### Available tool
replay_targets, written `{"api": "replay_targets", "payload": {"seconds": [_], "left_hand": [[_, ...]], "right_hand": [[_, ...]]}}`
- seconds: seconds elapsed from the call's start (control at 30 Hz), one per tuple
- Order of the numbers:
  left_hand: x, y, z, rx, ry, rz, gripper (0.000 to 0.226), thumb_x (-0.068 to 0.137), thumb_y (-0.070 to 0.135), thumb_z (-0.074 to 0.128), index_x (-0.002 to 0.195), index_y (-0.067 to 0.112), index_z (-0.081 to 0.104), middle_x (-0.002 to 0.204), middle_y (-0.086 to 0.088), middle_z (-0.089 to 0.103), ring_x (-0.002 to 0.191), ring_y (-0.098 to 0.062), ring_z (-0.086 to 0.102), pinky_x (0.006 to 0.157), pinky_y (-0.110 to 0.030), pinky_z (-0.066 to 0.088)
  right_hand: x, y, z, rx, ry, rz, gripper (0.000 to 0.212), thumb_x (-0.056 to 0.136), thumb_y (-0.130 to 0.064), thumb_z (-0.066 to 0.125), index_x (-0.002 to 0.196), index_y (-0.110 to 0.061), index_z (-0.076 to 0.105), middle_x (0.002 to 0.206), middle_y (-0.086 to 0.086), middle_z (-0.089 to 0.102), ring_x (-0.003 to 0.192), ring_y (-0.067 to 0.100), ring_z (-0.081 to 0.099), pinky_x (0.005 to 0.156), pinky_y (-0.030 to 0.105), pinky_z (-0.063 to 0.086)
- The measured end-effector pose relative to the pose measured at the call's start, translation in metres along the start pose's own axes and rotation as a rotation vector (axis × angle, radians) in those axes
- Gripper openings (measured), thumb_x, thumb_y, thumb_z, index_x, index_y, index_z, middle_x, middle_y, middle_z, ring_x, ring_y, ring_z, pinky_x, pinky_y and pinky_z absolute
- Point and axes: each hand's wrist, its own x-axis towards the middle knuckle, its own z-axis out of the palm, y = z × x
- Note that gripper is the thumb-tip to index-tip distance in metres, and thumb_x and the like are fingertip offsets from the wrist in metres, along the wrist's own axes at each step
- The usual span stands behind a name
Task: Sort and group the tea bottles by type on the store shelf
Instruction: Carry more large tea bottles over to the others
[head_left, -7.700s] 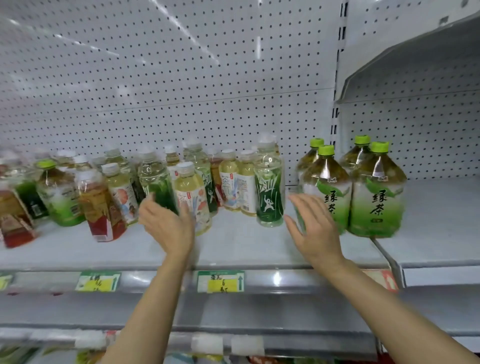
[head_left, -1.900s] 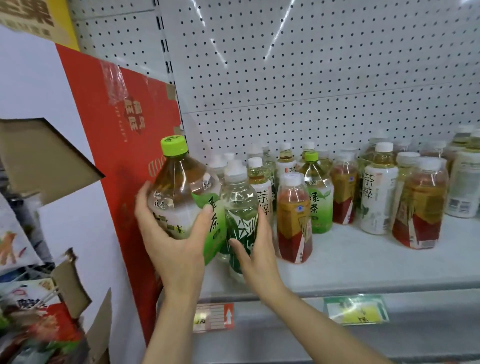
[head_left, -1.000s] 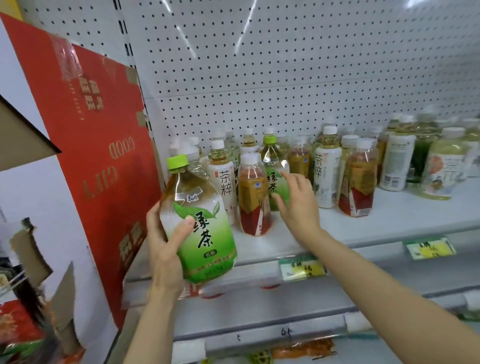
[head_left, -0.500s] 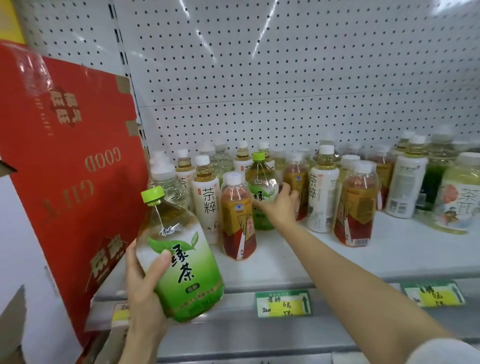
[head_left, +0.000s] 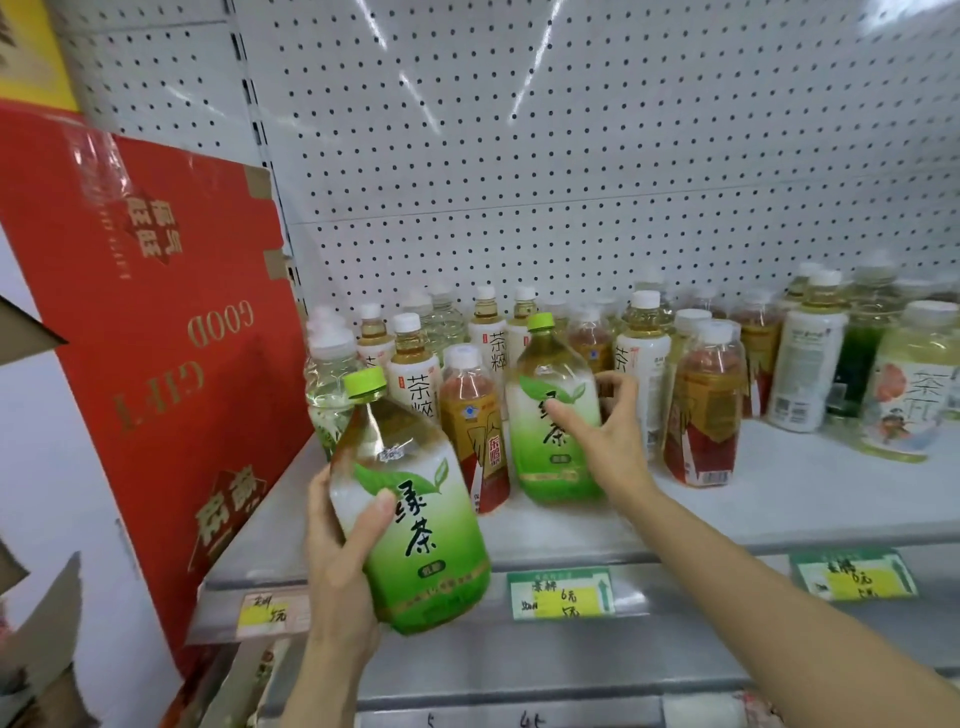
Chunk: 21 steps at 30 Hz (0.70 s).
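Observation:
My left hand (head_left: 340, 551) grips a large green tea bottle (head_left: 415, 509) with a lime cap, held in front of the shelf's edge. My right hand (head_left: 605, 436) grips a second green tea bottle (head_left: 550, 415) of the same kind, thumb across its label and fingers behind it; it stands among the mixed bottles near the shelf front. Around it stand a red-labelled amber bottle (head_left: 475, 431), white-labelled bottles (head_left: 415, 374) and clear bottles (head_left: 330, 384), all with white caps.
The grey shelf (head_left: 753, 499) has bare surface at the front right. A red cardboard gift box (head_left: 140, 332) leans at the left end. More red-labelled bottles (head_left: 704, 415) and pale bottles (head_left: 906, 384) stand to the right. Price tags (head_left: 561, 592) line the shelf edge. Pegboard backs the shelf.
My right hand has closed round the second green tea bottle and drawn it forward out of the row. My left hand still holds the first green tea bottle, now closer to the shelf.

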Motion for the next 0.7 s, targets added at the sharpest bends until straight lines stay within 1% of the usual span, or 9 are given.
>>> {"api": "replay_targets", "payload": {"seconds": [0.07, 0.13, 0.2, 0.27, 0.37, 0.47, 0.57, 0.63, 0.7], "left_hand": [[0.001, 0.001, 0.005, 0.007, -0.045, -0.029, 0.062, 0.067, 0.029, 0.077, 0.126, 0.026, 0.056, 0.106, -0.003, 0.073, 0.086, -0.025, 0.074, 0.063, -0.041, 0.061], [0.002, 0.002, 0.01, 0.016, -0.075, -0.077, 0.087, 0.057, 0.043, 0.086, 0.135, 0.025, 0.052, 0.121, -0.01, 0.068, 0.099, -0.033, 0.071, 0.071, -0.049, 0.06], [0.0, 0.001, 0.014, 0.028, -0.113, -0.1, 0.087, 0.056, 0.043, 0.084, 0.134, 0.023, 0.053, 0.12, -0.011, 0.069, 0.098, -0.033, 0.071, 0.072, -0.049, 0.06], [-0.006, -0.001, 0.021, 0.016, -0.169, -0.124, 0.081, 0.056, 0.041, 0.08, 0.131, 0.021, 0.055, 0.11, -0.007, 0.072, 0.089, -0.028, 0.073, 0.066, -0.043, 0.06], [-0.018, -0.008, 0.032, -0.03, -0.257, -0.191, 0.078, 0.055, 0.039, 0.079, 0.126, 0.016, 0.056, 0.096, -0.003, 0.074, 0.08, -0.023, 0.072, 0.06, -0.037, 0.058], [-0.033, -0.015, 0.046, -0.062, -0.308, -0.242, 0.082, 0.057, 0.033, 0.081, 0.131, 0.012, 0.053, 0.095, -0.002, 0.075, 0.076, -0.021, 0.073, 0.057, -0.034, 0.058], [-0.053, -0.022, 0.072, -0.096, -0.375, -0.282, 0.069, 0.068, 0.024, 0.076, 0.132, 0.012, 0.054, 0.095, 0.003, 0.076, 0.077, -0.019, 0.074, 0.057, -0.033, 0.058], [-0.066, -0.027, 0.095, -0.102, -0.419, -0.305, 0.061, 0.071, 0.024, 0.073, 0.128, 0.012, 0.056, 0.092, 0.004, 0.076, 0.076, -0.019, 0.073, 0.057, -0.032, 0.057], [-0.079, -0.03, 0.12, -0.119, -0.466, -0.32, 0.06, 0.07, 0.025, 0.074, 0.126, 0.012, 0.056, 0.093, 0.0, 0.076, 0.076, -0.021, 0.073, 0.057, -0.032, 0.057]], "right_hand": [[-0.016, -0.009, -0.015, 0.032, -0.002, 0.002, 0.065, 0.072, -0.046, 0.082, 0.121, -0.035, 0.04, 0.118, 0.003, 0.062, 0.105, 0.022, 0.065, 0.09, 0.047, 0.055], [-0.034, -0.019, -0.028, 0.096, 0.038, 0.015, 0.061, 0.076, -0.036, 0.082, 0.122, -0.033, 0.043, 0.112, 0.0, 0.066, 0.101, 0.017, 0.067, 0.085, 0.04, 0.058], [-0.053, -0.028, -0.04, 0.117, 0.097, 0.02, 0.057, 0.079, -0.025, 0.08, 0.124, -0.024, 0.045, 0.105, -0.008, 0.064, 0.093, 0.001, 0.066, 0.074, 0.018, 0.055], [-0.071, -0.039, -0.052, 0.143, 0.143, 0.03, 0.052, 0.079, -0.021, 0.08, 0.121, -0.023, 0.048, 0.104, -0.009, 0.062, 0.091, -0.001, 0.065, 0.069, 0.014, 0.053], [-0.102, -0.05, -0.072, 0.132, 0.21, 0.047, 0.044, 0.079, -0.023, 0.08, 0.11, -0.033, 0.051, 0.101, -0.001, 0.066, 0.088, 0.013, 0.069, 0.065, 0.02, 0.055], [-0.126, -0.055, -0.093, 0.136, 0.268, 0.057, 0.044, 0.075, -0.028, 0.084, 0.106, -0.037, 0.053, 0.095, 0.008, 0.071, 0.081, 0.022, 0.071, 0.067, 0.037, 0.059], [-0.15, -0.065, -0.125, 0.139, 0.365, 0.077, 0.043, 0.074, -0.026, 0.084, 0.103, -0.038, 0.054, 0.088, 0.003, 0.073, 0.078, 0.024, 0.071, 0.072, 0.051, 0.059], [-0.163, -0.067, -0.151, 0.128, 0.406, 0.07, 0.044, 0.072, -0.029, 0.085, 0.102, -0.04, 0.055, 0.09, 0.001, 0.073, 0.083, 0.025, 0.071, 0.078, 0.054, 0.058], [-0.175, -0.069, -0.18, 0.116, 0.438, 0.071, 0.051, 0.065, -0.04, 0.086, 0.106, -0.041, 0.056, 0.103, 0.007, 0.072, 0.097, 0.033, 0.069, 0.084, 0.057, 0.056]]}}
